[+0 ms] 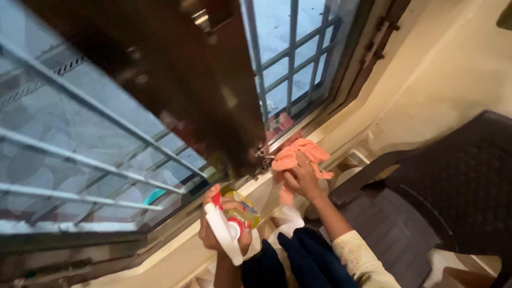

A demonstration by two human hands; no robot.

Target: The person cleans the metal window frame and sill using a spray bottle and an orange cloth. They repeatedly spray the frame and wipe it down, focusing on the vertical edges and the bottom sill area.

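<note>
The left hand (224, 226) is wrapped around a spray bottle (237, 216), fingers curled over its white and red trigger head (226, 229). The bottle's body is clear with yellowish liquid and a bright label in yellow, blue and red facing the camera; the fingers cover part of the label and its print is too blurred to make out. The bottle's long axis is tilted, the trigger head low and toward the camera, the base pointing up and away toward the window sill (176, 242). Its nozzle tip is hard to separate from the white head.

The right hand (301, 178) is closed on a bunched orange cloth (298, 154), holding it just beside the lower corner of a dark brown wooden window shutter (197, 80) near its metal latch (263, 154). The folds of the cloth hide the fingertips, so whether the cloth touches the frame cannot be told. A pale patterned sleeve (362, 261) covers the right forearm, and dark blue fabric (304, 261) lies between the arms, cut off at the lower edge.

Beyond the hands, grey metal window bars (80, 101) run across frosted patterned glass. A teal object (153, 196) behind the glass is only partly seen. To the right stands a dark plastic chair (458, 181), cut by the frame, against a cream wall (453, 69).
</note>
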